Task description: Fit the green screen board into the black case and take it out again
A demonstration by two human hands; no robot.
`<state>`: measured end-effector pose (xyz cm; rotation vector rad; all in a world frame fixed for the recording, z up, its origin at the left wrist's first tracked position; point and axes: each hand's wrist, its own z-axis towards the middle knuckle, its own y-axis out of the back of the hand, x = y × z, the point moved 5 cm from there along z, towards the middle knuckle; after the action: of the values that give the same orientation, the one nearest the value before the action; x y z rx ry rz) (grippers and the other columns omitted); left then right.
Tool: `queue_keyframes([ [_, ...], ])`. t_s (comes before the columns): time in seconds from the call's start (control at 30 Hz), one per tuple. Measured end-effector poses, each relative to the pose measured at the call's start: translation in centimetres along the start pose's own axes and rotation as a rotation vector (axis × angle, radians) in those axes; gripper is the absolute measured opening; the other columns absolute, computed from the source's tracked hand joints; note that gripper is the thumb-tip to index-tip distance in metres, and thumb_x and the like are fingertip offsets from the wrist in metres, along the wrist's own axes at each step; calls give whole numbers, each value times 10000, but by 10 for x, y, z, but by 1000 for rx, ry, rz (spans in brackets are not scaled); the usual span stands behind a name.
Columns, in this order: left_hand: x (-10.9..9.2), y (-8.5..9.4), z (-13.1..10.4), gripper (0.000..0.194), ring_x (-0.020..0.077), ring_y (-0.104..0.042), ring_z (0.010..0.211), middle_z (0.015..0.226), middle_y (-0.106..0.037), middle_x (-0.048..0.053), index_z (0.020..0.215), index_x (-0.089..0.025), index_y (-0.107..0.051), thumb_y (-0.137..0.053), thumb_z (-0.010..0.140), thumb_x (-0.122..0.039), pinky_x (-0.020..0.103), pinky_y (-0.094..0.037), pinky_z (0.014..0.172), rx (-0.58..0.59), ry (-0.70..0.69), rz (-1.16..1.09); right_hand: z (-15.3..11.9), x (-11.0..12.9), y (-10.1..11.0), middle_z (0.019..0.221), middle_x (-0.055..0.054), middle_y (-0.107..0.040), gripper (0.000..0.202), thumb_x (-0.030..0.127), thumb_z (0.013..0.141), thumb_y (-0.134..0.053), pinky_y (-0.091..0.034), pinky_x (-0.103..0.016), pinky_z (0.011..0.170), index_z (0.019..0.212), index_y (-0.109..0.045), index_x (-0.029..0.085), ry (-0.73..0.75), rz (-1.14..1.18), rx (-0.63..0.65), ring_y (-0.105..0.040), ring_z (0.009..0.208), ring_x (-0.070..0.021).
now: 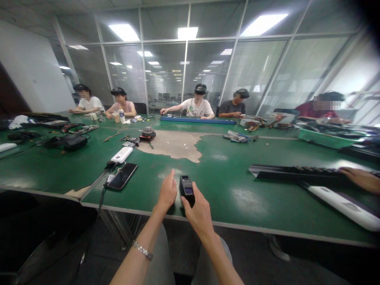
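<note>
Gripping boxy, hard-edged black device [187, 185]

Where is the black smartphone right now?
In the head view, the black smartphone lies on the green tabletop, left of the left hand, on the near side of the white plastic device.

Right now I'm seeing a green table [221, 170] with a tan patch [175, 143] mid-surface, a black device [187, 188] by the near edge, a phone [122, 176] and white power bank [122, 155] leftward, a blue bar [198, 120] near the far edge, a green basket [329, 138] rightward.
</note>
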<state>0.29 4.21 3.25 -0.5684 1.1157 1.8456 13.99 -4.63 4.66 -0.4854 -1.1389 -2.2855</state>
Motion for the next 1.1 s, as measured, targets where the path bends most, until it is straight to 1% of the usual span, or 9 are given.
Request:
queue_keyframes([
  [0.1, 1, -1, 0, 504, 227, -516, 1273, 1366, -556, 156, 1426, -104, -408, -340, 945, -238, 422, -366, 1111, 9, 10, -9, -2, 2, -6, 1358, -203, -541, 609, 347, 903, -496, -453, -444, 1007, 1431, -383, 65, -33, -32, -7, -541, 1236, -299],
  [0.27, 2, -1, 1, 507, 213, -516, 1274, 1358, -565, 142, 1427, -113, -410, -333, 943, -242, 397, -361, 1117, 27, 28, -7, -4, 13, -15, 1326, -227, -558, 600, 347, 909, -488, -470, -439, 973, 1419, -392, 46, -75, -83, -32, -561, 1205, -307],
  [0.47, 1, 1, 1, 495, 207, -519, 1272, 1355, -573, 121, 1424, -145, -422, -335, 948, -249, 401, -363, 1116, 18, 33, -27, -4, 14, -16, 1310, -236, -568, 609, 392, 915, -484, -479, -442, 950, 1410, -410, 46, -105, -96, -48, -579, 1177, -318],
  [0.6, 1, 2, 0, 492, 213, -506, 1287, 1371, -559, 128, 1421, -133, -423, -330, 960, -277, 403, -362, 1118, 7, 43, -46, 4, 19, -8, 1283, -235, -590, 633, 421, 905, -501, -486, -420, 942, 1402, -427, 37, -150, -64, -48, -592, 1164, -310],
  [0.77, 1, 2, 0, 488, 216, -491, 1303, 1384, -547, 134, 1417, -134, -428, -331, 972, -312, 408, -357, 1123, 1, 40, -67, 25, 29, 20, 1298, -222, -586, 672, 469, 889, -511, -469, -419, 974, 1401, -438, 40, -120, -8, -144, -598, 1162, -302],
  [0.83, 1, 1, 0, 486, 209, -494, 1301, 1383, -548, 129, 1418, -137, -426, -328, 968, -292, 404, -358, 1123, -5, 33, -58, 31, 25, 34, 1322, -211, -572, 681, 481, 880, -519, -457, -416, 992, 1405, -439, 55, -114, -13, -199, -584, 1187, -295],
  [0.93, 0, 1, -1, 486, 203, -502, 1292, 1377, -556, 122, 1415, -138, -433, -333, 956, -261, 396, -358, 1124, -11, 21, -44, 32, 6, 49, 1329, -203, -570, 683, 478, 870, -525, -447, -415, 1007, 1408, -441, 65, -134, -50, -240, -575, 1202, -292],
  [1.0, 0, 0, -1, 482, 207, -504, 1290, 1373, -559, 122, 1406, -139, -447, -349, 951, -263, 398, -352, 1128, -7, 20, -28, 26, -11, 53, 1325, -203, -573, 682, 476, 862, -525, -446, -421, 1008, 1399, -455, 62, -168, -84, -224, -575, 1200, -299],
  [1.1, 0, 0, 0, 483, 217, -500, 1293, 1370, -560, 133, 1402, -124, -452, -357, 953, -276, 405, -345, 1133, 1, 23, -1, 14, -35, 51, 1303, -203, -590, 684, 490, 849, -524, -453, -424, 998, 1377, -486, 56, -233, -120, -183, -586, 1183, -310],
])
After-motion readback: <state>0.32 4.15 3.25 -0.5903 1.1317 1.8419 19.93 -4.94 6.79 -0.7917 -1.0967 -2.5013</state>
